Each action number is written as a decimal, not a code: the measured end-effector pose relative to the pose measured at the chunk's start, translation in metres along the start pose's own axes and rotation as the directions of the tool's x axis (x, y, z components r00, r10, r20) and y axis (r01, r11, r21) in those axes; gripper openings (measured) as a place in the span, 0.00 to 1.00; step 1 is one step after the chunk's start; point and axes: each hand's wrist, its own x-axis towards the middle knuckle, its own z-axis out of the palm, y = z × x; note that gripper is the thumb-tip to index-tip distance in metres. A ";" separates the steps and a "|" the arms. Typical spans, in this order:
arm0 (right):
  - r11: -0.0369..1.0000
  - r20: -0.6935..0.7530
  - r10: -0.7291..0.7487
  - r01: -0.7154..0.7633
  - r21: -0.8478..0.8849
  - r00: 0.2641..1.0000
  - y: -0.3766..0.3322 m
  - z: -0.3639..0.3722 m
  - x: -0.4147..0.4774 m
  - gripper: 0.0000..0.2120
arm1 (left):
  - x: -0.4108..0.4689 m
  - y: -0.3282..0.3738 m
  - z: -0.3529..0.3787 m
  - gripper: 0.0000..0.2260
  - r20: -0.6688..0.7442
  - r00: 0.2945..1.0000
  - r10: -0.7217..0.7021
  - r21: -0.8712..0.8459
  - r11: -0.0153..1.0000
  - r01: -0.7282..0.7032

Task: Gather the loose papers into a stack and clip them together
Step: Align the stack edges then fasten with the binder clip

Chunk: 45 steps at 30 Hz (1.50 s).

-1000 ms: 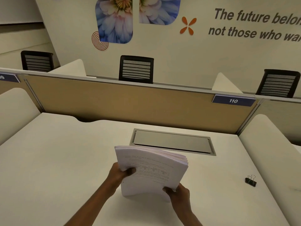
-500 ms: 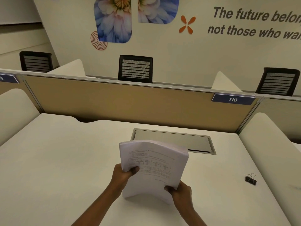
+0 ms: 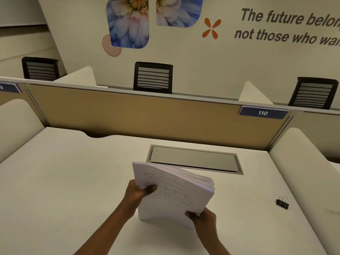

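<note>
A thick stack of white printed papers [image 3: 174, 192] stands on its lower edge on the white desk [image 3: 64, 181], tilted back and bowed. My left hand [image 3: 137, 193] grips its left edge, thumb across the front sheet. My right hand [image 3: 202, 219] holds the lower right corner. The sheets fan slightly along the right edge. A black binder clip [image 3: 282, 202] lies on the desk far to the right, apart from both hands.
A grey metal cable hatch [image 3: 195, 160] is set into the desk just behind the papers. A tan partition [image 3: 138, 116] closes the back; white curved dividers [image 3: 303, 162] flank both sides. Black chairs stand beyond the partition.
The stack's top has tipped further back and its right edge dropped, showing the fanned page edges again. Both hands keep the same hold.
</note>
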 end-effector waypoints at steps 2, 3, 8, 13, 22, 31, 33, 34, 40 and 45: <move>1.000 -0.010 0.011 -0.011 -0.001 1.000 -0.001 -0.001 0.001 0.20 | -0.001 -0.004 0.002 0.15 0.004 1.000 -0.027 -0.011 1.000 0.027; 1.000 -0.004 0.012 -0.012 -0.005 1.000 -0.002 -0.001 0.002 0.20 | 0.000 -0.005 0.003 0.12 0.002 0.999 -0.033 -0.010 0.999 0.033; 1.000 0.065 0.019 -0.018 -0.014 0.998 -0.013 -0.005 0.003 0.20 | 0.003 -0.004 0.001 0.13 -0.013 0.999 -0.048 -0.004 0.999 0.048; 0.960 0.100 0.005 -0.032 0.277 0.995 -0.032 -0.009 0.009 0.19 | 0.002 -0.007 0.001 0.13 -0.019 0.998 -0.057 -0.010 0.998 0.057; 0.912 0.072 -0.010 -0.020 0.410 0.997 -0.045 -0.006 0.012 0.16 | 0.002 -0.006 0.004 0.21 -0.014 0.999 -0.036 0.000 0.999 0.036; 0.932 0.042 0.021 -0.035 0.362 0.999 -0.046 -0.003 0.013 0.11 | 0.003 -0.001 0.008 0.26 0.003 0.999 -0.043 -0.033 0.999 0.043; 0.932 0.025 0.037 -0.044 0.359 0.999 -0.047 -0.003 0.013 0.11 | 0.001 0.002 0.010 0.28 0.015 0.999 -0.040 -0.048 0.998 0.041; 0.931 0.017 0.046 -0.049 0.362 0.999 -0.047 -0.002 0.013 0.12 | 0.000 0.004 0.010 0.28 0.020 0.999 -0.039 -0.050 0.998 0.040; 0.924 0.015 0.051 -0.053 0.379 0.999 -0.053 -0.007 0.010 0.11 | -0.006 0.018 0.011 0.21 0.055 0.997 -0.061 -0.070 0.995 0.065; 0.917 -0.022 0.014 -0.004 0.398 1.000 -0.066 -0.022 0.005 0.10 | -0.009 0.043 0.020 0.20 0.098 0.995 -0.011 -0.016 1.000 0.012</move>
